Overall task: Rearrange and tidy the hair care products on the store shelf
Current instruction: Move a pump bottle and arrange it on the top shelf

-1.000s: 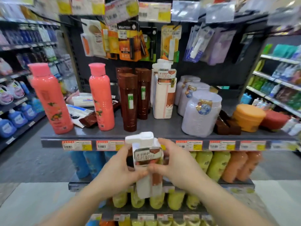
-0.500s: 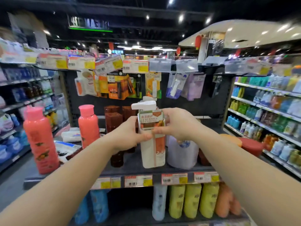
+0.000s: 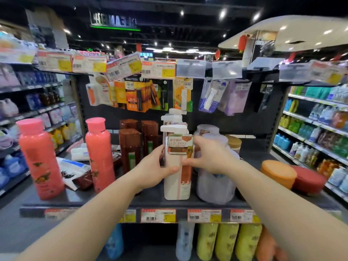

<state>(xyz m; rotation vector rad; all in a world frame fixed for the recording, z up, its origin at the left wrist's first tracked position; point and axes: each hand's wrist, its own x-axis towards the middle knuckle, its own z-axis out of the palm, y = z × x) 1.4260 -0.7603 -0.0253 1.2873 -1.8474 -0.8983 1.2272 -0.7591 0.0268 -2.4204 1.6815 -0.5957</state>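
Both hands clamp white pump bottle [image 3: 177, 178]: left hand [image 3: 153, 167] on its left side, right hand [image 3: 211, 157] on right. Bottle upright on shelf [image 3: 98, 201], between brown bottles [image 3: 130, 147] and lilac jar [image 3: 214, 187].

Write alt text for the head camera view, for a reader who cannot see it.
Two bare hands, left hand and right hand, grip a white pump bottle standing upright at the front of a grey store shelf. Brown bottles and two pink bottles stand to its left, a pale lilac jar to its right.
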